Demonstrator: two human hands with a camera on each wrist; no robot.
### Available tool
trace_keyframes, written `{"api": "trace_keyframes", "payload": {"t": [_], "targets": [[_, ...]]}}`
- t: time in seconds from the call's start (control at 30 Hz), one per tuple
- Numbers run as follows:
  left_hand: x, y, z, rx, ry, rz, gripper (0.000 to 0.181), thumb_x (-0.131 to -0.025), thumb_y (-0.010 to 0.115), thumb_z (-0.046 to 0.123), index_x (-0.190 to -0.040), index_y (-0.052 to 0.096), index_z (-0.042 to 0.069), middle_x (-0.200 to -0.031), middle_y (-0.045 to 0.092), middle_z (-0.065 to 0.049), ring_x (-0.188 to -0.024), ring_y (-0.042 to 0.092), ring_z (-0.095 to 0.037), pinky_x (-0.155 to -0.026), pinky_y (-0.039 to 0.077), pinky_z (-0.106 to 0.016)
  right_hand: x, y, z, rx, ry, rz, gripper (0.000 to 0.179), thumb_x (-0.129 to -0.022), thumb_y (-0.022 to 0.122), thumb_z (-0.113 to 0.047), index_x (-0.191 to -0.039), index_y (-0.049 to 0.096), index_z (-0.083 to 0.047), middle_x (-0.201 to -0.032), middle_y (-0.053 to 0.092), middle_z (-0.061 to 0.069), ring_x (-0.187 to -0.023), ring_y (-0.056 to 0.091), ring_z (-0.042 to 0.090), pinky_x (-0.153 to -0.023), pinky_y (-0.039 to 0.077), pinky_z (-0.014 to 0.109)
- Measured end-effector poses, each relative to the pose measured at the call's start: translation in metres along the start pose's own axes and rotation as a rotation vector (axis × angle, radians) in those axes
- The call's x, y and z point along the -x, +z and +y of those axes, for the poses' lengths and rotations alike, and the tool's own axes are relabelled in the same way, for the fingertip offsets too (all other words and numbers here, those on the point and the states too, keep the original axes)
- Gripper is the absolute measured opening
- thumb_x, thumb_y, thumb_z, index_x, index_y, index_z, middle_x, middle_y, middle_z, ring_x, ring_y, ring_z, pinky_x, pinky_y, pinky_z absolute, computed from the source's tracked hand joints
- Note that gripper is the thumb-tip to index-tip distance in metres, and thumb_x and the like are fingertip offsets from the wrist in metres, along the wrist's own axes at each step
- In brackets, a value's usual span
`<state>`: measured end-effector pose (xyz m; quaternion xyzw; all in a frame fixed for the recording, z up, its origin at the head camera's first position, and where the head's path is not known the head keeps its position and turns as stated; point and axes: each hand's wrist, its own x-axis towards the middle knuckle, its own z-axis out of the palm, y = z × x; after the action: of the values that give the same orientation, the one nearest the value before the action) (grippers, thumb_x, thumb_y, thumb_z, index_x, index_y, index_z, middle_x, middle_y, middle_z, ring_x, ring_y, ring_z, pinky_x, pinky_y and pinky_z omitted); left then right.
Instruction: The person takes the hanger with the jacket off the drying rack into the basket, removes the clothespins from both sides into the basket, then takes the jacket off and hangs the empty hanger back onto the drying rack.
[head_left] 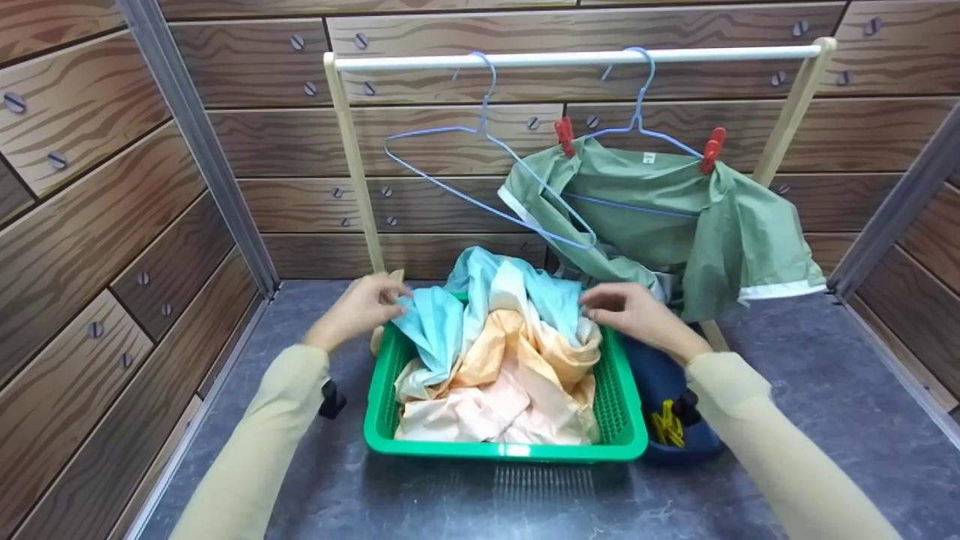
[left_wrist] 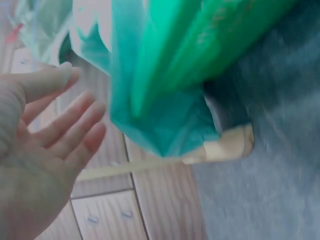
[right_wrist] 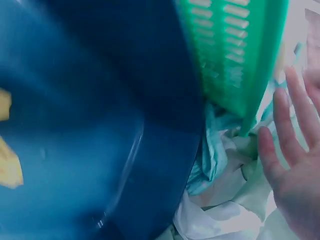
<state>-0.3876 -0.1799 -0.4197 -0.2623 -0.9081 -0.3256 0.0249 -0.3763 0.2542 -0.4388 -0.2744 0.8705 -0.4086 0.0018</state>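
A green plastic basket [head_left: 450, 448] holds a heap of crumpled cloth. Its back part is a teal cloth [head_left: 431, 322], then comes orange cloth [head_left: 480, 352], and pale pink cloth [head_left: 487, 412] lies in front. My left hand [head_left: 366, 306] hovers by the basket's back left corner, beside the teal cloth. In the left wrist view, that hand [left_wrist: 50, 140] has loosely bent fingers, nothing in them. Over the back right corner, my right hand [head_left: 634, 311] is near the other side of the teal cloth. The right wrist view shows its fingers [right_wrist: 287, 125] extended and holding nothing.
Behind the basket stands a rack with a white bar [head_left: 555, 58]. A bare blue hanger [head_left: 472, 196] hangs on it, beside a green shirt [head_left: 637, 180] held to another hanger by red clips [head_left: 712, 150]. A dark blue basin [head_left: 686, 446] with yellow clips [head_left: 666, 424] is right of the basket.
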Motion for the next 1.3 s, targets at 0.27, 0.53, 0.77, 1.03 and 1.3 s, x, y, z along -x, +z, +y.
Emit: {"api": "trace_keyframes", "payload": {"t": [0.27, 0.53, 0.77, 1.03, 1.3], "targets": [[-0.044, 0.023, 0.021, -0.338, 0.095, -0.145, 0.099, -0.073, 0.059, -0.013, -0.146, 0.022, 0.042, -0.154, 0.012, -0.002, -0.086, 0.058, -0.021, -0.069, 0.049, -0.043, -0.027, 0.009, 0.005, 0.268, -0.036, -0.006, 0.064, -0.085, 0.067, -0.017, -0.142, 0.04, -0.021, -0.143, 0.038, 0.003, -0.125, 0.04, 0.022, -0.095, 0.037, 0.044], [-0.069, 0.045, 0.024, -0.607, 0.095, -0.252, 0.08, -0.085, 0.053, -0.011, -0.144, 0.032, 0.039, -0.144, 0.04, 0.0, -0.11, 0.054, -0.026, -0.081, 0.046, -0.046, -0.038, 0.016, 0.006, 0.322, 0.014, -0.029, 0.059, -0.079, 0.062, -0.005, -0.135, 0.051, -0.021, -0.133, 0.051, 0.006, -0.121, 0.045, 0.024, -0.097, 0.038, 0.043], [-0.081, 0.051, 0.024, -0.682, 0.266, -0.176, 0.043, -0.084, 0.058, -0.008, -0.113, 0.067, 0.023, -0.095, 0.068, -0.001, -0.081, 0.062, -0.02, -0.07, 0.05, -0.036, -0.045, 0.022, 0.007, 0.402, 0.054, 0.118, 0.05, -0.076, 0.046, 0.012, -0.111, 0.069, -0.016, -0.113, 0.064, 0.004, -0.106, 0.057, 0.022, -0.088, 0.045, 0.04], [-0.09, 0.054, 0.034, -0.653, 0.275, -0.109, 0.029, -0.086, 0.056, -0.004, -0.094, 0.074, 0.018, -0.085, 0.069, -0.005, -0.074, 0.062, -0.022, -0.065, 0.05, -0.039, -0.045, 0.022, 0.002, 0.409, 0.123, 0.229, 0.048, -0.078, 0.041, 0.012, -0.103, 0.073, -0.014, -0.107, 0.067, 0.003, -0.098, 0.06, 0.022, -0.083, 0.047, 0.041], [-0.092, 0.059, 0.035, -0.544, 0.188, -0.018, 0.024, -0.087, 0.056, 0.004, -0.076, 0.072, 0.018, -0.073, 0.065, -0.002, -0.064, 0.055, -0.017, -0.059, 0.043, -0.033, -0.04, 0.022, -0.001, 0.113, 0.173, 0.281, 0.039, -0.079, 0.047, 0.008, -0.099, 0.072, -0.015, -0.099, 0.067, 0.0, -0.086, 0.057, 0.019, -0.079, 0.044, 0.034]]}}
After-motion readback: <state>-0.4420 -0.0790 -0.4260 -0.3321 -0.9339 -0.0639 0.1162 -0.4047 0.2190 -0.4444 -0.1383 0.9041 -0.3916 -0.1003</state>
